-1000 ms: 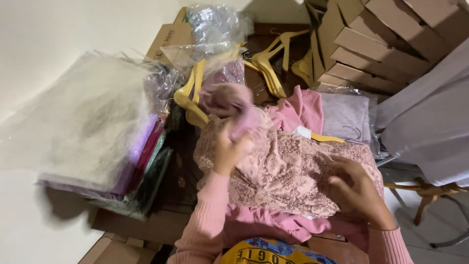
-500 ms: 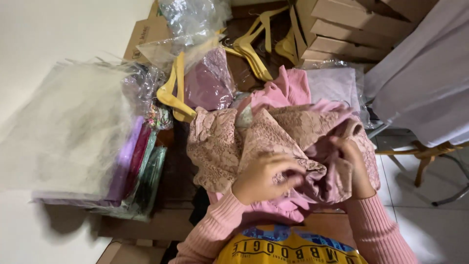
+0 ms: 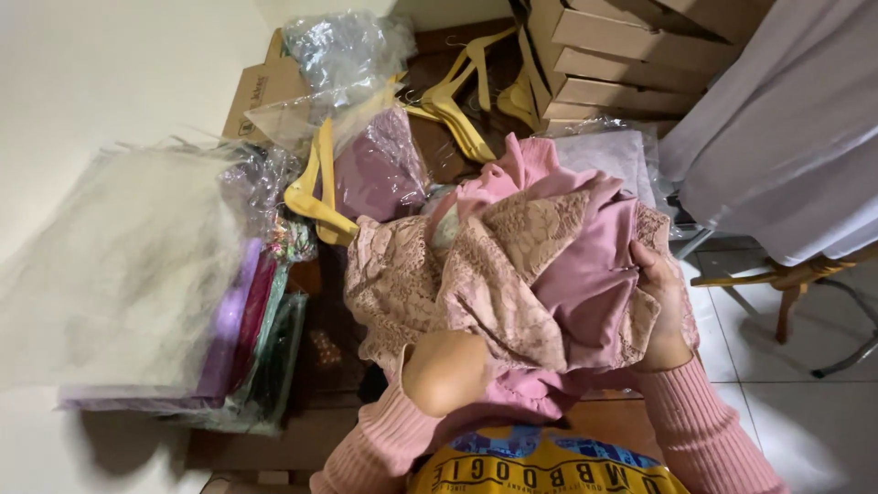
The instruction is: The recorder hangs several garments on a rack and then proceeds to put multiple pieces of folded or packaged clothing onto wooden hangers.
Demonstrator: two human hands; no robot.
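- Head view: the pink lace garment (image 3: 512,284) lies bunched between both hands, above a stack of bagged clothes (image 3: 183,302).
- The right hand (image 3: 663,311) clenches its right edge, fingers curled into the fabric.
- The left hand (image 3: 448,370) is tucked beneath the lace; its fingers are hidden, so their grip cannot be told.

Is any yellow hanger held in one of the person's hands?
No: both the left hand and the right hand grip the pink lace garment, while the yellow hangers lie behind it.

My left hand (image 3: 448,370) has its fingers buried under the lace dress (image 3: 494,284); my right hand (image 3: 663,316) hides its fingertips in the folds. The boxes (image 3: 622,55) run off the top edge.
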